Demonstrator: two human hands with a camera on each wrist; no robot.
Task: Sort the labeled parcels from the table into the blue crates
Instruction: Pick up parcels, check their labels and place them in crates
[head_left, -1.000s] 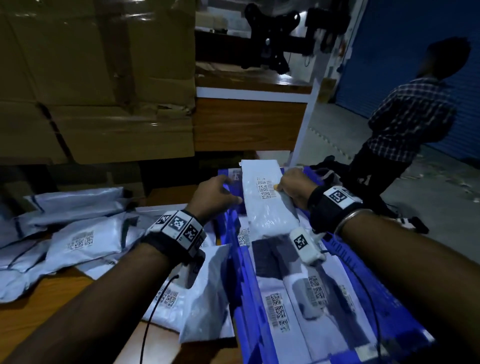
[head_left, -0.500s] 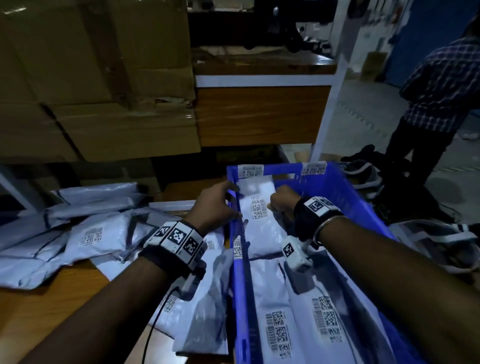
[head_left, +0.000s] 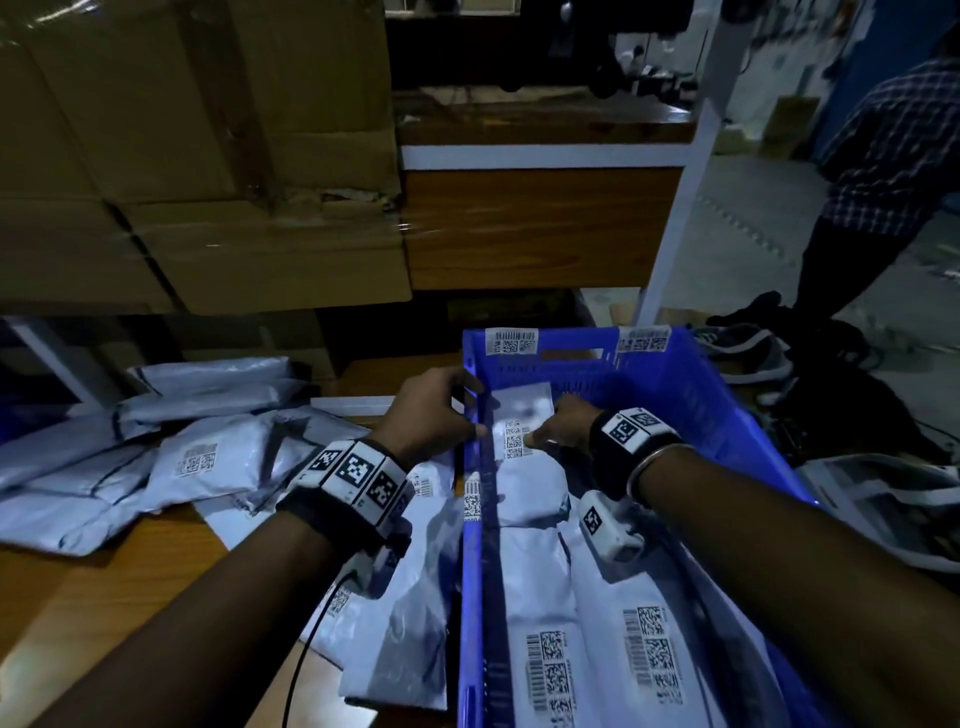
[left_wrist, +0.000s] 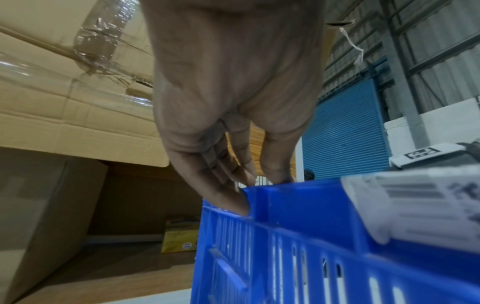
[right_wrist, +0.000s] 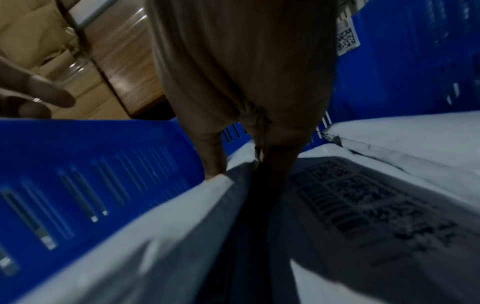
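While the left hand (head_left: 431, 410) rests with straight fingers on the rim of the blue crate (head_left: 691, 384) at its far left corner, the right hand (head_left: 563, 426) pinches the parcel (head_left: 530, 467) by its far end inside the crate, thumb and fingers closed on the plastic edge beside the printed label. We judge the step in hand to be the placing of this parcel: it lies against the crate's left wall, on top of other labeled parcels already sorted. The next move, in our reading, calls for the right hand to let go and for both hands to turn to the unsorted parcels (head_left: 208, 457) heaped on the desk (head_left: 88, 587) along its left edge. Compared with the earlier frames, we see the parcel lower and flatter in the crate, where a second before it stood raised above the rim, and the left hand has shifted from the parcel's edge to the crate rim.
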